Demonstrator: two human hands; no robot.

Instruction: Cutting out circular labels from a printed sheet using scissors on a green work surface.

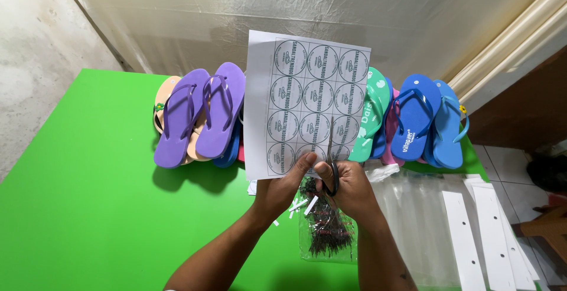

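lying across the left of the view is a bright green table (88, 208), bare on that side. along its far edge stands a row of flip-flops leaning against a pale wall: a tan sandal (162, 99) at the left end, then a pair of purple flip-flops (201, 114) overlapping it, with a darker blue one partly hidden behind.

just right of those, a white sheet of round stickers (307, 105) is held upright above the table, its lower edge at the hands. the left hand (283, 187) pinches the sheet's bottom edge, thumb in front and pressed against the paper, the other fingers behind it and out of sight. the right hand (348, 187) sits just beside it, fingers curled through the dark handles of a pair of scissors (332, 155), whose blades point up into the sheet between two columns of stickers.

below the hands lies a clear bag of small dark ties (328, 232), with white paper scraps near it.

further right stand a green flip-flop (373, 114) and blue flip-flops (428, 119), then clear plastic bags (413, 220) and white card strips (466, 238) on the table's right edge.
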